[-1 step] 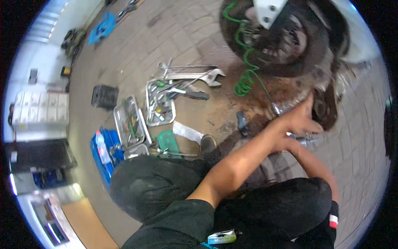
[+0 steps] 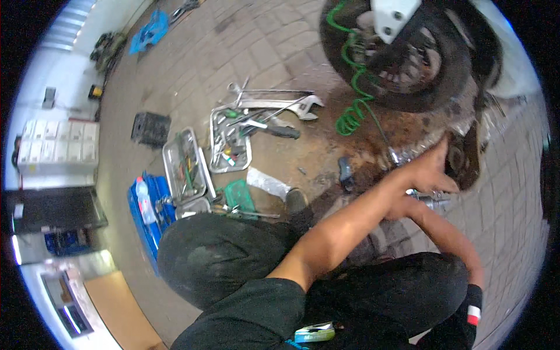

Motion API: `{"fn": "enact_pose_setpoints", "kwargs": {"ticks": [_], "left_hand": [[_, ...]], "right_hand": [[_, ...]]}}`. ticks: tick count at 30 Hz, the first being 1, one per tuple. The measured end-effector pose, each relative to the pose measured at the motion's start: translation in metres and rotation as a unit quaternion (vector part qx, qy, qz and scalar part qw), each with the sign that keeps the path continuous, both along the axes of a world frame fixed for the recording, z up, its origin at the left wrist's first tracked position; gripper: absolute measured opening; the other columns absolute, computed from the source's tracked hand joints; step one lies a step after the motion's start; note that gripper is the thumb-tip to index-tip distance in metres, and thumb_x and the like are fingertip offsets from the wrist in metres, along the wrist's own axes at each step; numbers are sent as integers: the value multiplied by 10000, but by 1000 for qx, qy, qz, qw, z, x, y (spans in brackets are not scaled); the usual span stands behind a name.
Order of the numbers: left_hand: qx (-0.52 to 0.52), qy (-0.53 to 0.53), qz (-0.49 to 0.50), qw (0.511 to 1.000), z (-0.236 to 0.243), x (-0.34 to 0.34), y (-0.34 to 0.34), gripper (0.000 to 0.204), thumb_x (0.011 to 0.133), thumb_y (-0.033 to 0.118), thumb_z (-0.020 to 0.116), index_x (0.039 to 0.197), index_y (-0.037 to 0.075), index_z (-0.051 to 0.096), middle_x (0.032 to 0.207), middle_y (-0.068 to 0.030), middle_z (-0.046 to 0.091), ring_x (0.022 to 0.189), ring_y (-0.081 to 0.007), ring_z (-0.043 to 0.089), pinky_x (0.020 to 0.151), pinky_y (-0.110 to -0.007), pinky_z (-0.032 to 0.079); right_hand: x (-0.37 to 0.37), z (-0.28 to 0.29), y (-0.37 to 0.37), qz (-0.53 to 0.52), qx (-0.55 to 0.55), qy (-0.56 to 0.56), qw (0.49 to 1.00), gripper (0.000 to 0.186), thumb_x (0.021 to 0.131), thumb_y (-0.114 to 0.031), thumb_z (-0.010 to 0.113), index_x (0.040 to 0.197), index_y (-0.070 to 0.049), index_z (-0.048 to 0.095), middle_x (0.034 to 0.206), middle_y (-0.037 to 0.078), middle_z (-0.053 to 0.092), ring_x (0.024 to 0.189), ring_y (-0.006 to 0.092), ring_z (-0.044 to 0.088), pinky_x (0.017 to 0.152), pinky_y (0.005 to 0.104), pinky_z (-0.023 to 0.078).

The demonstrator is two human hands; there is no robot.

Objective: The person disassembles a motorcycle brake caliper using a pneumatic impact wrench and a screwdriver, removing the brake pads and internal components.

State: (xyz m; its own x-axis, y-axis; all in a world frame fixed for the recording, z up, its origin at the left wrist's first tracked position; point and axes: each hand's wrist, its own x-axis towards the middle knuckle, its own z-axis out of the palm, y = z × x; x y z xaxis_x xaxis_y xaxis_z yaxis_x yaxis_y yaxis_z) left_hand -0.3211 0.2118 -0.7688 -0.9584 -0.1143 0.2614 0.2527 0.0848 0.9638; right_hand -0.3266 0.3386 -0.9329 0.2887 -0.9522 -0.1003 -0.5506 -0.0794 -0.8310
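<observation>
My left hand (image 2: 430,170) reaches across to the right, fingers spread against or just beside a dark, dirty metal part (image 2: 465,156) below the wheel. My right hand (image 2: 399,209) is tucked under my left forearm. It looks curled, but its fingers and whatever they hold are hidden. A shiny silver metal piece (image 2: 433,202) shows beside my right wrist; I cannot tell whether it is gripped. A green coiled hose (image 2: 352,119) hangs by the wheel (image 2: 402,87) and runs down to a silver fitting (image 2: 398,156) close to my left wrist.
A tray (image 2: 249,153) of small parts lies left of the hose, with a large adjustable wrench (image 2: 300,107) across it. Nearby are a second metal tray (image 2: 202,153), a green mesh piece (image 2: 238,195), a black crate (image 2: 151,129) and a plastic bottle (image 2: 144,201) on a blue case (image 2: 139,227).
The whole view has shifted slightly, with most things sitting a little farther right. My hands keep nearly the same pose, and more of the silver piece shows.
</observation>
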Motion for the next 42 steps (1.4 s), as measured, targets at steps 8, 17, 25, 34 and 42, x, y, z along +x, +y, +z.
{"fn": "enact_pose_setpoints", "kwargs": {"ticks": [8, 17, 25, 34, 42], "left_hand": [[25, -119, -123, 985, 42, -24, -22, 1342, 529, 238, 863, 1440, -144, -46, 1280, -314, 507, 1187, -333, 529, 1004, -327, 411], [-22, -13, -157, 987, 12, -24, -90, 480, 658, 238, 825, 1069, 79, 635, 854, -87, 657, 779, -188, 608, 707, -386, 488], [-212, -85, -245, 942, 17, -47, -93, 702, 609, 430, 825, 1151, 37, 612, 1035, -138, 645, 981, -240, 592, 865, -393, 457], [-294, -155, -249, 910, 57, -47, -261, 897, 575, 472, 889, 1235, -19, 532, 1215, -191, 619, 1138, -304, 581, 956, -391, 467], [-347, -166, -213, 898, 90, -31, -234, 1074, 469, 566, 898, 1228, -89, 511, 1093, -199, 670, 999, -289, 650, 860, -403, 516]], "right_hand": [[0, 54, -87, 263, 157, 260, 916, 458, 795, -160, 618, 1249, -104, 581, 1246, 181, 596, 1088, 358, 592, 970, 460, 450], [156, 54, -249, -121, -86, 20, 989, 315, 798, -160, 663, 1084, -37, 613, 1073, 202, 616, 1013, 389, 595, 834, 456, 501], [209, 24, -321, -73, -100, 41, 992, 302, 837, -202, 650, 1094, -48, 615, 1105, 178, 593, 1043, 383, 573, 864, 457, 487], [291, 42, -387, -20, -14, 182, 983, 556, 762, -275, 727, 1260, -126, 528, 1289, 225, 449, 1191, 436, 443, 957, 541, 407], [274, 14, -420, -12, -67, 198, 978, 531, 740, -269, 733, 1217, -124, 552, 1303, 197, 417, 1144, 413, 433, 922, 564, 377]]}}
